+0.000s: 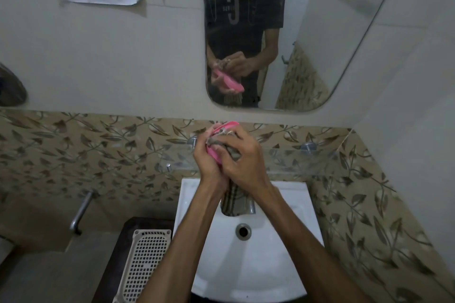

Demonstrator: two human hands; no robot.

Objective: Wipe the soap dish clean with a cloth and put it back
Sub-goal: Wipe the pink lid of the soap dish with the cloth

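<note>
Above the sink, my left hand [209,162] grips a pink soap dish [213,152], held tilted on edge with its rim poking out at the top. My right hand [243,157] presses a bunched checked cloth [235,200] into the dish, fingers curled round the cloth. The cloth's loose end hangs down between my wrists over the tap. Most of the dish is hidden by my hands. The mirror [307,32] reflects the dish and both hands.
A white sink [278,248] lies below, its drain [243,231] in the middle. A glass shelf [295,157] runs along the leaf-patterned wall behind my hands. A white perforated basket [145,265] stands left of the sink, and a metal wall tap [81,211] juts out further left.
</note>
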